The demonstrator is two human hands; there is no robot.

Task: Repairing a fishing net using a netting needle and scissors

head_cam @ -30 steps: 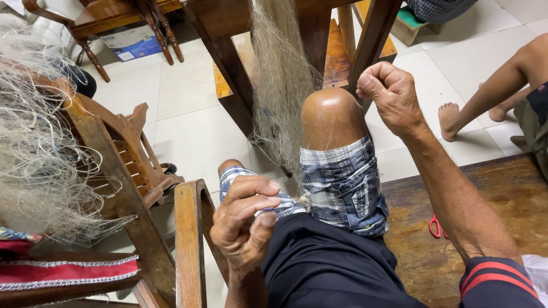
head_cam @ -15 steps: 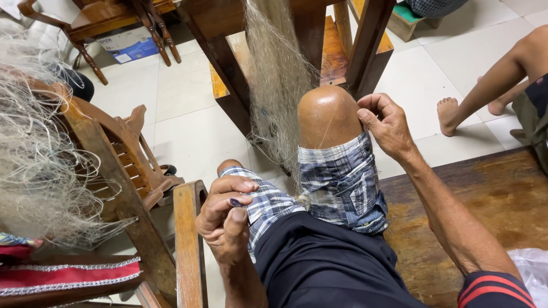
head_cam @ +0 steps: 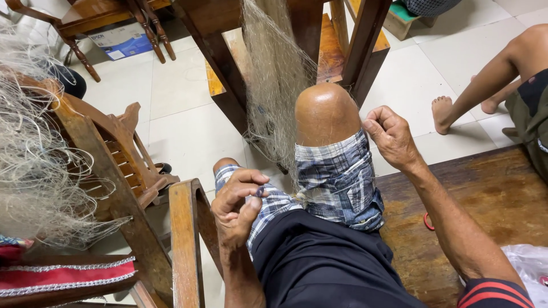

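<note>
A pale fishing net [head_cam: 277,80] hangs from the wooden furniture ahead and drapes down beside my raised right knee [head_cam: 325,111]. My left hand [head_cam: 237,205] rests curled on my left thigh, pinching a small dark tool at its fingertips. My right hand [head_cam: 391,137] is beside the right knee with thumb and fingers pinched together, apparently on a fine thread too thin to make out. I wear plaid shorts [head_cam: 337,177] and a dark shirt.
A wooden chair [head_cam: 120,165] heaped with tangled net [head_cam: 34,165] stands at left. A wooden arm rail [head_cam: 185,239] runs by my left hand. Another person's bare legs [head_cam: 485,85] rest at right on the tiled floor. A wooden platform [head_cam: 491,199] lies under me.
My right hand has dropped from above the knee to beside it. My left hand has curled tighter on the thigh, staying in about the same place.
</note>
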